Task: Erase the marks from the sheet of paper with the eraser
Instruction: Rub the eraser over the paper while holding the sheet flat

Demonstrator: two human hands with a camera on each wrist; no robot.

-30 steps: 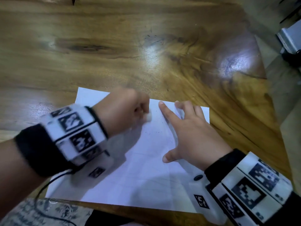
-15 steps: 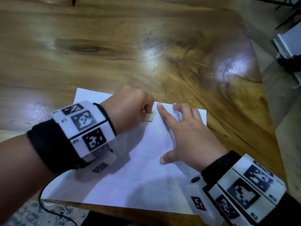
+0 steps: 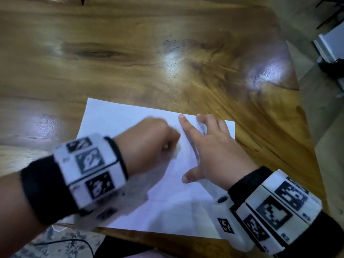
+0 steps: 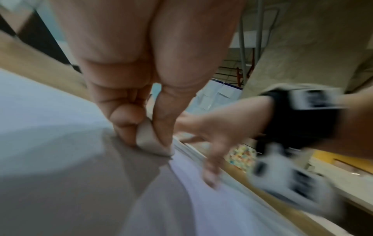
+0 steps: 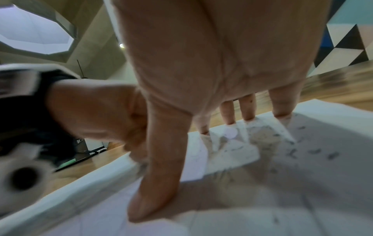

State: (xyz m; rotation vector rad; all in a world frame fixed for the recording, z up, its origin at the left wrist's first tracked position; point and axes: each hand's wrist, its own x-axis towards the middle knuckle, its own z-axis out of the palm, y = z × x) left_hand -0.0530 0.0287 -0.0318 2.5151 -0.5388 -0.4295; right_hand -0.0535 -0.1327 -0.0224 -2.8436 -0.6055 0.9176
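The left hand (image 3: 149, 144) pinches the eraser (image 4: 149, 140) on the sheet (image 3: 115, 116), just beside the right hand (image 3: 214, 148), whose fingers (image 3: 188, 127) press flat.

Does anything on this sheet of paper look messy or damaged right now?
Dark eraser crumbs lie scattered on the sheet of paper near the right hand, and the sheet shows fold creases. No tear is visible.

Right hand (image 5: 212, 63) spread flat on paper (image 5: 262, 199) (dark crumbs (image 5: 315, 150) scattered); left hand (image 5: 96, 108) beside.
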